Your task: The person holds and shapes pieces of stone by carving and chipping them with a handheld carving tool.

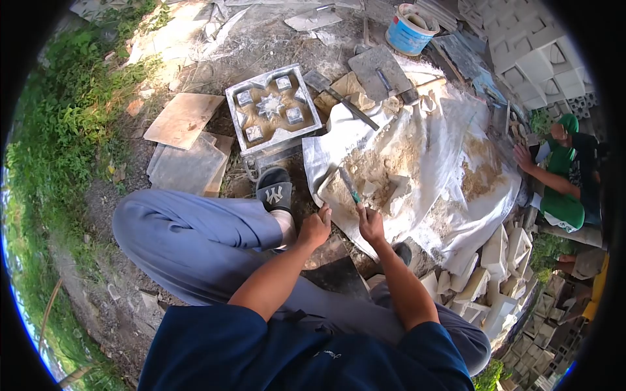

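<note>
My right hand (371,225) is closed around the green handle of a trowel (347,180), whose narrow metal blade points up and left over the white sack (315,156). Crumbly sandy mix (385,159) and broken chunks lie on the sack around the blade. At the sack's near edge my left hand (315,229) is a closed fist; what it grips, if anything, is hidden. Beyond my left foot sits a square metal mould (301,133) with a star in the middle and raised blocks around it, with sandy material in its recesses.
Thin boards (186,159) are stacked left of the mould. A flat float with a handle (380,73) and a blue bucket (409,32) are at the back. Pale block pieces (476,281) are piled at right, near a person in green (564,176).
</note>
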`<action>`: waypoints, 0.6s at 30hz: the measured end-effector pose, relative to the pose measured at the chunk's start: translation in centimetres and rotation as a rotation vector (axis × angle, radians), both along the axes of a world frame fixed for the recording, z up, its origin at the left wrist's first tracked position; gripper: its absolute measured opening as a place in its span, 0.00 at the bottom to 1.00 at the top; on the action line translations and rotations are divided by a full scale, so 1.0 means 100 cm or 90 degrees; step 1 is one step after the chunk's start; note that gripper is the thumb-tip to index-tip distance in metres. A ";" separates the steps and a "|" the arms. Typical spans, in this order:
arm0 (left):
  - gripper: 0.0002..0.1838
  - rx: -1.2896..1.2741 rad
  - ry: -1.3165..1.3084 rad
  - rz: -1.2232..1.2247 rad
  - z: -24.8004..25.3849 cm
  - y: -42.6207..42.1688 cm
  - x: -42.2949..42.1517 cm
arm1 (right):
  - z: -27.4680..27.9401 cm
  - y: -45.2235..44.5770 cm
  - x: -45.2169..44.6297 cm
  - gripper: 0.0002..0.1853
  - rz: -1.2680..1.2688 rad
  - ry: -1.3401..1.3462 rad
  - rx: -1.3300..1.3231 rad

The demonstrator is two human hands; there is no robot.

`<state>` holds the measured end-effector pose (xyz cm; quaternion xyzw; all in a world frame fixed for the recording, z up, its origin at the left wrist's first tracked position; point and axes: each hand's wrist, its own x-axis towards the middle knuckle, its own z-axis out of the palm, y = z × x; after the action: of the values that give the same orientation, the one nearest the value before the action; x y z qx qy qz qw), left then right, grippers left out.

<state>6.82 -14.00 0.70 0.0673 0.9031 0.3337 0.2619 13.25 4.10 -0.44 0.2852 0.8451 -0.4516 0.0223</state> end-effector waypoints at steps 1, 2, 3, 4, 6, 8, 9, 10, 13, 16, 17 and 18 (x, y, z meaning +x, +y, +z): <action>0.21 0.001 -0.015 -0.001 -0.001 0.000 -0.001 | 0.001 0.000 0.001 0.29 0.008 -0.002 0.004; 0.21 -0.002 -0.014 0.000 -0.001 0.000 0.000 | 0.002 -0.002 0.002 0.27 0.017 -0.004 0.008; 0.22 -0.028 -0.023 -0.019 0.000 0.000 -0.001 | 0.002 -0.005 0.001 0.27 0.018 -0.002 0.005; 0.22 -0.052 -0.032 -0.039 0.000 0.001 -0.002 | 0.002 -0.007 0.002 0.26 0.027 -0.006 0.022; 0.23 -0.025 -0.027 -0.034 0.000 0.000 -0.002 | -0.004 -0.005 0.006 0.25 0.033 -0.009 0.042; 0.23 0.004 -0.022 -0.036 -0.016 -0.001 0.000 | -0.030 -0.001 0.013 0.25 0.056 -0.017 0.098; 0.23 0.003 0.025 -0.072 -0.043 -0.005 0.002 | -0.030 -0.002 0.011 0.25 0.039 0.013 0.087; 0.23 0.001 0.045 -0.087 -0.045 -0.006 0.003 | -0.015 -0.005 0.007 0.25 0.038 0.012 0.086; 0.23 -0.021 0.003 -0.042 -0.017 -0.001 0.002 | 0.019 -0.010 0.000 0.27 0.017 -0.001 0.040; 0.22 -0.040 0.023 -0.055 -0.018 -0.001 0.002 | 0.012 -0.013 0.006 0.28 0.023 0.021 0.063; 0.22 -0.036 0.025 -0.057 -0.018 -0.001 0.002 | 0.005 -0.012 0.005 0.28 0.037 -0.065 0.082; 0.21 -0.020 0.040 -0.051 -0.020 -0.001 0.004 | 0.003 -0.009 0.006 0.28 0.069 -0.103 0.060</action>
<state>7.20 -14.09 -1.30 0.1098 0.9125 0.3067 0.2476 13.81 3.24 -0.11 0.2757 0.8749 -0.3850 0.1015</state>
